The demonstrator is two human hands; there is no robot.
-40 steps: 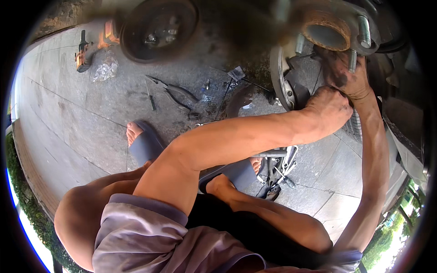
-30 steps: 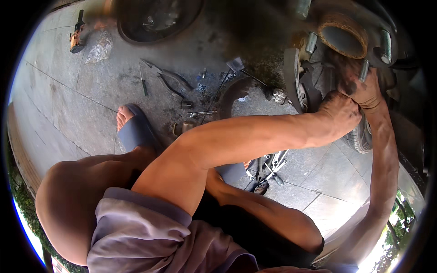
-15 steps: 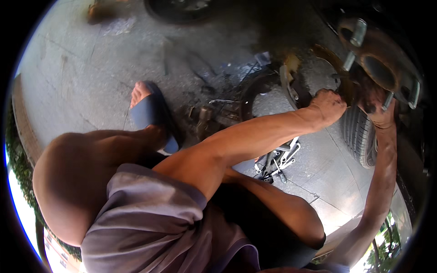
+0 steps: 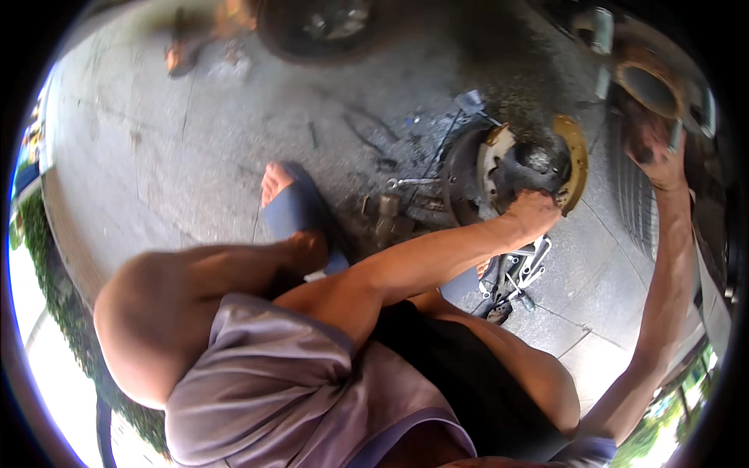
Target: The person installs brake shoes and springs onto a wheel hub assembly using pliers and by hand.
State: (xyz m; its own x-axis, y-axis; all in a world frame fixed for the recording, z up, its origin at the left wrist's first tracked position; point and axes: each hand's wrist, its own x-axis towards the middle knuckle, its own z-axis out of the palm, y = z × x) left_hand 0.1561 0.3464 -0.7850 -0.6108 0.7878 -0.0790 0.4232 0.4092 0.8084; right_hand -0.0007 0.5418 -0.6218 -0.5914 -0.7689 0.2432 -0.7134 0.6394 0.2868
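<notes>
My left hand point(image 4: 537, 212) is closed on the lower end of a pair of curved brake shoes, held low over the floor. One is a yellow-brown brake shoe point(image 4: 577, 160); the other, a paler worn brake shoe point(image 4: 493, 160), faces it across a dark gap. At the right, my right hand point(image 4: 657, 152), its fingers blackened with grime, is curled against the underside of a rusty wheel hub point(image 4: 651, 82) with metal studs. Shadow partly hides its fingertips. Beside the shoes lies a dark round ring-shaped part point(image 4: 459, 175).
A tire point(image 4: 636, 203) is below the hub. Several wrenches point(image 4: 519, 285) lie heaped by my foot, and a single wrench point(image 4: 413, 182) lies left of the ring. Small metal parts point(image 4: 390, 214) are near my sandal point(image 4: 300, 207). A wheel point(image 4: 312, 39) lies at the far side.
My left hand has moved left, away from the hub, with the brake shoes in it. My right hand stays at the hub. The view has shifted slightly.
</notes>
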